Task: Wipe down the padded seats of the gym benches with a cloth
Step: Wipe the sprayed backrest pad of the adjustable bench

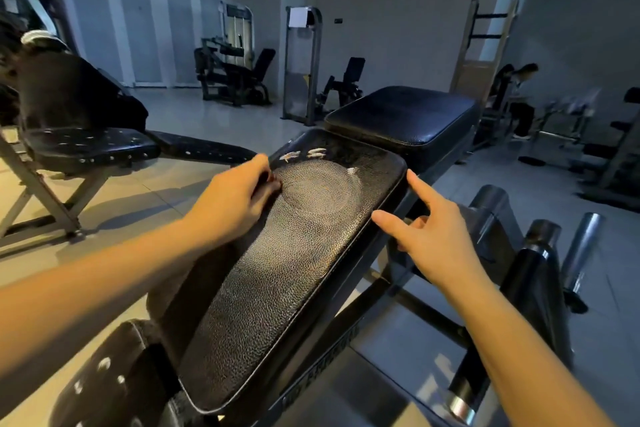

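L hand (239, 191) sits at the left edge of the padded seat (294, 253), approx. mid-length, knuckles up, fingers curled down onto the textured black surface. Can't tell whether they pinch anything; sth dark shows betw. the fingertips but it's too murky to name. R hand (433, 236) is at the opposite, right edge: index finger (420, 189) straight w/ its tip touching the seat's rim, thumb stretched out toward the pad, other fingers loosely bent, holding nothing. So the seat lies betw. both hands, running away from the camera. Near its far end, white scuff marks (304, 154), just beyond the L hand. A second pad (405, 114) butts up past that end. Another bench (93, 146) stands to the left, metal rollers (540, 253) to the right.
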